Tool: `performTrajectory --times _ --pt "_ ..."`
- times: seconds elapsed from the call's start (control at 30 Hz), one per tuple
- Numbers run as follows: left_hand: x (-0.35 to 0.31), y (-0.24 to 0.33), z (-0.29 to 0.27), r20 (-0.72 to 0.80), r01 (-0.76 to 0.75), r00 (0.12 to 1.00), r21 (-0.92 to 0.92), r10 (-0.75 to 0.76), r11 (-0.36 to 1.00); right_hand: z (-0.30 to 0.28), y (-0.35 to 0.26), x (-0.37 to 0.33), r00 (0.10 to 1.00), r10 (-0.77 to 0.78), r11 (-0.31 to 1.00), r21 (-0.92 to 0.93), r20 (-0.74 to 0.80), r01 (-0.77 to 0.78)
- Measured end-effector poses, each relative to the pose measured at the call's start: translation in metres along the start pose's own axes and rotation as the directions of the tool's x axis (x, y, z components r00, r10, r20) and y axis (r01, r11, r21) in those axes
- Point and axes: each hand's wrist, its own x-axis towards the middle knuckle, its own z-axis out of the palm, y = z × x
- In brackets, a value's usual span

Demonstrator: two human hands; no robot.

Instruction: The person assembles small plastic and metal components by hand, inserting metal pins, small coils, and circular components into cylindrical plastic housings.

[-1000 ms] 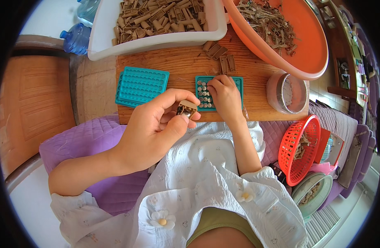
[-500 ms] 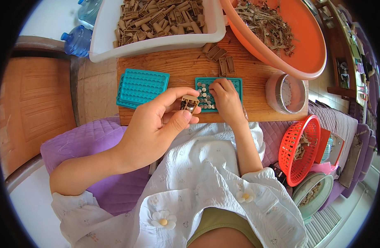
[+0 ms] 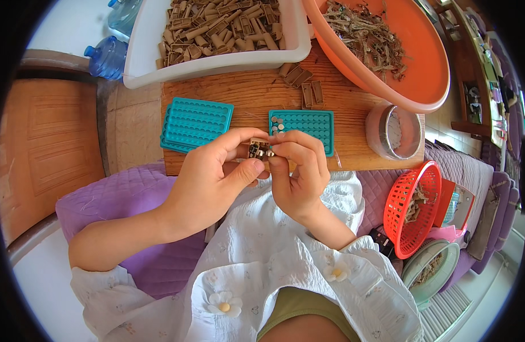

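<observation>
Working close together above the near part of the wooden table, left hand pinches a brown housing and right hand has thumb and fingertips drawn narrow on a small shiny metal piece, right beside the housing; contact between the two hard to tell. Progress, judging by layout: this housing looks partway, dark and shiny parts showing inside, held piece not clearly seated. Left over: a few silver pieces toward the left end of the teal tray just beyond the right hand; lots of brown pieces in the white bin, some loose housings on the table, cannot tell if any are finished. Pose: left forearm slants in from lower left, index over the top of the housing, thumb below; right forearm comes from lower right, wrist angled inward, fingers bent toward the left hand
</observation>
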Motion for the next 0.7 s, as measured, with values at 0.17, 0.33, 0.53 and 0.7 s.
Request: performTrajectory --times 0.17,0.33,0.53,0.7 --pt "-0.001 -0.001 -0.004 0.035 -0.049 0.998 0.190 0.043 0.980 0.000 -0.007 -0.004 0.998 0.026 1.000 -0.005 0.056 -0.025" --pt "-0.002 0.000 0.000 0.063 -0.085 0.995 0.233 0.072 0.969 0.002 -0.011 -0.010 0.983 0.148 0.982 0.135 -0.109 -0.133" --pt "-0.003 0.002 -0.002 0.070 -0.038 0.997 0.265 0.020 0.964 0.002 -0.008 -0.007 0.997 0.030 1.000 0.000 -0.070 -0.030" --pt "-0.002 -0.002 -0.003 0.049 -0.002 0.999 0.229 -0.009 0.974 -0.002 -0.009 -0.001 0.996 -0.042 0.996 -0.070 0.077 0.048"
